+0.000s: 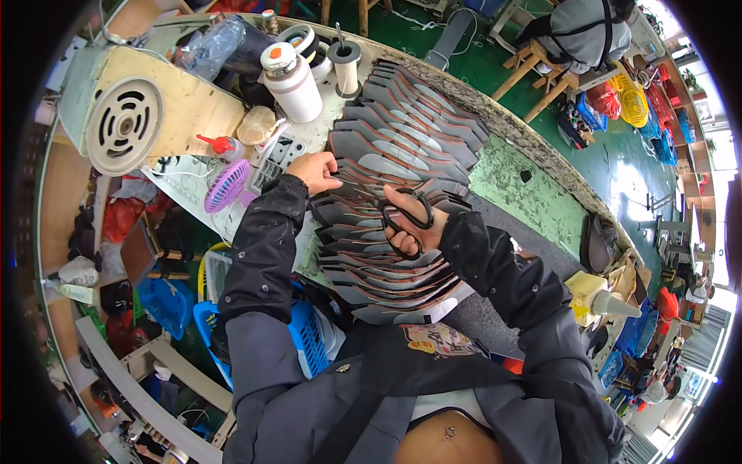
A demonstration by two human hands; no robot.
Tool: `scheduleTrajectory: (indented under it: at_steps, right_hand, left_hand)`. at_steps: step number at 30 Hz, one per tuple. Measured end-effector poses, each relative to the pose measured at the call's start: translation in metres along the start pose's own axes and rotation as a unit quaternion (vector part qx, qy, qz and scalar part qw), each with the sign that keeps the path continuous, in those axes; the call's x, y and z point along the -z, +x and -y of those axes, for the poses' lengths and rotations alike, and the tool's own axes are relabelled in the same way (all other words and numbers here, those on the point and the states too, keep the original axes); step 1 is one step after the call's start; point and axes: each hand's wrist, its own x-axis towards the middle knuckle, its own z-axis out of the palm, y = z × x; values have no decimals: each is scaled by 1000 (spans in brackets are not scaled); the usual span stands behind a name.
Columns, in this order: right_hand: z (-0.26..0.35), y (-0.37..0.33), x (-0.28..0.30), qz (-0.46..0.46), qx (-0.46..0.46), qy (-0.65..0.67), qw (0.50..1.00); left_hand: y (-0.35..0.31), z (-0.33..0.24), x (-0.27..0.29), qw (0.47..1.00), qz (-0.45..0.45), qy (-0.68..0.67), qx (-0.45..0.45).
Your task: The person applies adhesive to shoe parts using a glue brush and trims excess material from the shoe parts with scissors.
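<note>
Overlapping dark grey cut pieces [410,127] with brownish edges, possibly shoe parts, lie fanned in a long column down the worktable. My left hand [313,172] is at the column's left side, its thumb and fingers pinched together on the end of one grey piece. In my right hand [433,224] is a pair of scissors [421,210], my fingers through the black handle loops. The blades point left toward my left fingertips, over the pieces. Whether the blades are apart is hard to make out. Nearer my body, more grey pieces [379,286] overlap in the same column.
Left of the pieces stand a white jar [292,85], a thread spool [345,68], a red-tipped bottle [224,145] and a purple fan [227,185]. A blue basket [311,336] is by my left side. At the right are a yellow glue bottle [591,298] and a stool [533,73] with a seated person.
</note>
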Motion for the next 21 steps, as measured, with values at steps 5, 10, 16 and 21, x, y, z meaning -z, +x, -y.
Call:
scheduleTrajectory:
  at_steps: [5,10,16,21]
  right_hand:
    - [2,15,-6,-92,61,15,994]
    - [-9,-21,-6,-53,81,-66,993]
    - [-30,-100,2,-188,373,-251,873]
    - [-13,-93,21,-289,474,-238,797]
  left_hand:
    - [-12,-15,-14,989,-88,105,-61]
    - [-39,-36,-32,970,-181,111,-121]
    - [-83,-185,-59,954,-10,-264,-144]
    - [-29,-170,-46,968,-6,-185,-169]
